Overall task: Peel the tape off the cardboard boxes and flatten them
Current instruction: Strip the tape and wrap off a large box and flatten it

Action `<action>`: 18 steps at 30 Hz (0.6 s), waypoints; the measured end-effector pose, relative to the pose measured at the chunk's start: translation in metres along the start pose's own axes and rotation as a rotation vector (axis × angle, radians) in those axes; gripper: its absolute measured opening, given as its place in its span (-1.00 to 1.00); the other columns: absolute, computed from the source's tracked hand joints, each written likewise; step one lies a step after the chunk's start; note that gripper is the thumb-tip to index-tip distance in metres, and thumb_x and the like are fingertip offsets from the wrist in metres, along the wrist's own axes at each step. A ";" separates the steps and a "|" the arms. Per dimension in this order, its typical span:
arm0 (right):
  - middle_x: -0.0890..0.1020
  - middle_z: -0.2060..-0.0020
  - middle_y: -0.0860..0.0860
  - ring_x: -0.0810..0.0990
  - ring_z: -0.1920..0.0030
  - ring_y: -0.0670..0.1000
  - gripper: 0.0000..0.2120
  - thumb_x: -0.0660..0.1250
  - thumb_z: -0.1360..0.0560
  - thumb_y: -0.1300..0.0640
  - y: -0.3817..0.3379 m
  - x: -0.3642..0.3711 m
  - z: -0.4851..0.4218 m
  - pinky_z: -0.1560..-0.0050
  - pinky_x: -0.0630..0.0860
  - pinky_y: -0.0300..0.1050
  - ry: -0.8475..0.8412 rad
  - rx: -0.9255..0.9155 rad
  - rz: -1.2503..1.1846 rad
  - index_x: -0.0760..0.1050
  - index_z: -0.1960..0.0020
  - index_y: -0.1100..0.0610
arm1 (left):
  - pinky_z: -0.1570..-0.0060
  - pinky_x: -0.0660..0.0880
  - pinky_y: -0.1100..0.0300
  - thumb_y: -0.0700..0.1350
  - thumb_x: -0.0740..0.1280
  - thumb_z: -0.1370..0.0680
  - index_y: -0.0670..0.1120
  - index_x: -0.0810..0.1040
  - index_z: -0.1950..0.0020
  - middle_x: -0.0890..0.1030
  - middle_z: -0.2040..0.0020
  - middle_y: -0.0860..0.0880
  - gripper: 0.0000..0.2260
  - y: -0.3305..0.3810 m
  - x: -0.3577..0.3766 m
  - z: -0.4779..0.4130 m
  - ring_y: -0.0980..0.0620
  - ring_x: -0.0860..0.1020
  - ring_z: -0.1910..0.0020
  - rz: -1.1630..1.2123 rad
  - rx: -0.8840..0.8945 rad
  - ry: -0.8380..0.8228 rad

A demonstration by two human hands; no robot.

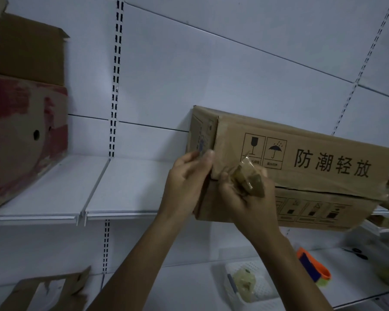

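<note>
Left hand (186, 176) pinches the cardboard box (234, 131) corner; right hand (247, 198) grips crumpled tape (249, 180); white basket (264, 288) holds tape scraps (244, 282).

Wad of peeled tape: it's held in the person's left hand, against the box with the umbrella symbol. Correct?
No. The head view shows the wad of peeled tape in the right hand, not the left; the left hand grips an end corner of the box. The rest stands.

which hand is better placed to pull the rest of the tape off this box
Right, probably. The right hand grips the bunched tape by the seam of the cardboard box, so it can pull. The left hand holds the box's left end, bracing it.
</note>
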State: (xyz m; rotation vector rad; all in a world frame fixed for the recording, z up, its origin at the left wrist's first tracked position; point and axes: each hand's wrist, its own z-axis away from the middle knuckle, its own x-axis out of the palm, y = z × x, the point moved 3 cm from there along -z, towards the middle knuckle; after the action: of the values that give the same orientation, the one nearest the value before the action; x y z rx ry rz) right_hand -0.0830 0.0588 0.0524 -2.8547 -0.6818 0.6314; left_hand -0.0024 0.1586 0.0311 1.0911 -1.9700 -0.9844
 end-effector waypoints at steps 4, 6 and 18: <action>0.49 0.48 -0.01 0.48 0.44 -0.11 -0.77 0.27 -0.45 0.18 0.005 -0.007 0.004 0.35 0.49 -0.20 0.107 0.219 -0.427 0.42 0.38 0.14 | -0.33 0.40 0.11 0.00 0.42 -0.49 0.08 0.65 0.17 0.48 -0.32 0.03 -0.94 0.013 0.004 -0.015 0.15 0.45 -0.29 -0.210 0.090 -0.010; 0.51 0.52 -0.07 0.47 0.50 -0.15 -0.71 0.25 -0.44 0.21 0.018 -0.021 0.009 0.41 0.49 -0.30 0.291 0.451 -0.724 0.52 0.43 0.01 | -0.34 0.39 -0.03 -0.06 0.39 -0.52 -0.01 0.66 0.14 0.48 -0.33 0.00 -0.92 0.012 0.003 -0.018 0.07 0.44 -0.32 -0.214 0.101 0.008; 0.43 0.57 -0.05 0.45 0.50 -0.08 -0.68 0.20 -0.56 0.19 0.094 -0.079 0.089 0.34 0.45 -0.13 0.561 0.871 -0.648 0.41 0.37 0.08 | 0.03 0.40 0.20 0.08 0.27 -0.55 -0.08 0.58 0.12 0.51 -0.27 0.11 -0.75 -0.001 0.014 -0.007 0.37 0.36 -0.07 -0.627 0.465 0.284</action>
State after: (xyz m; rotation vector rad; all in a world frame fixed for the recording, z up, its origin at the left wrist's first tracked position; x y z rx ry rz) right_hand -0.1474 -0.0575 -0.0208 -1.7254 -0.8694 -0.0155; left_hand -0.0021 0.1436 0.0364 2.0675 -1.6833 -0.6123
